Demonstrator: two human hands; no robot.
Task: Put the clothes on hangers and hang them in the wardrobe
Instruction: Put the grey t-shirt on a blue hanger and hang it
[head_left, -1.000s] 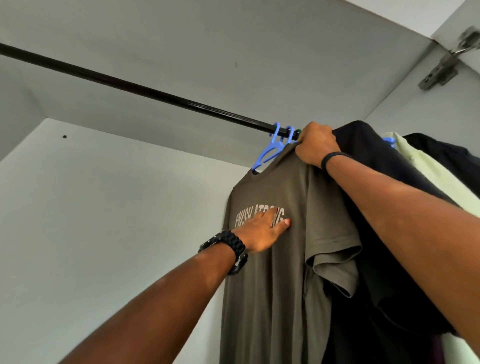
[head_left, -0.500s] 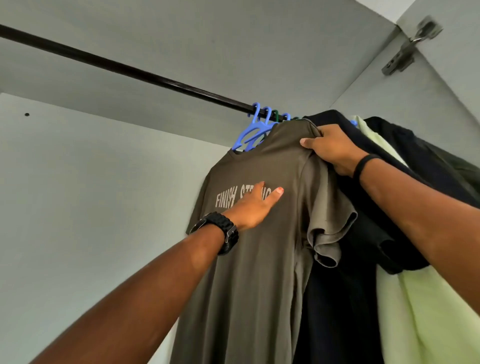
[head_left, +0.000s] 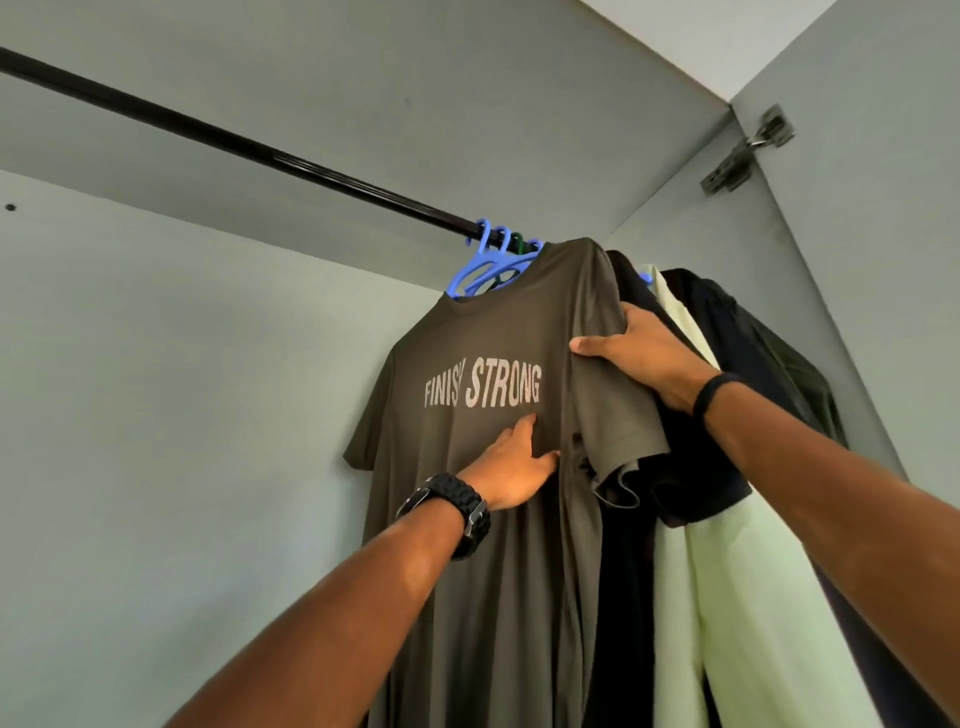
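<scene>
An olive T-shirt (head_left: 483, 571) printed "FINISH STRONG" hangs on a blue hanger (head_left: 485, 267) hooked over the black wardrobe rail (head_left: 249, 148). My left hand (head_left: 511, 467) lies flat against the shirt's chest, just under the lettering, fingers straight. My right hand (head_left: 639, 356) grips the shirt's right sleeve near the shoulder, thumb in front and fingers behind the fabric.
To the right of the olive shirt hang a black garment (head_left: 628, 597), a pale green one (head_left: 769, 597) and another dark one (head_left: 769, 358). The grey side wall (head_left: 857, 260) with a metal hinge (head_left: 748, 150) stands close on the right. The rail runs bare to the left.
My right hand has slid from the hanger hook at the rail down to the shirt's right sleeve. My left hand has slipped lower on the chest, uncovering the lettering.
</scene>
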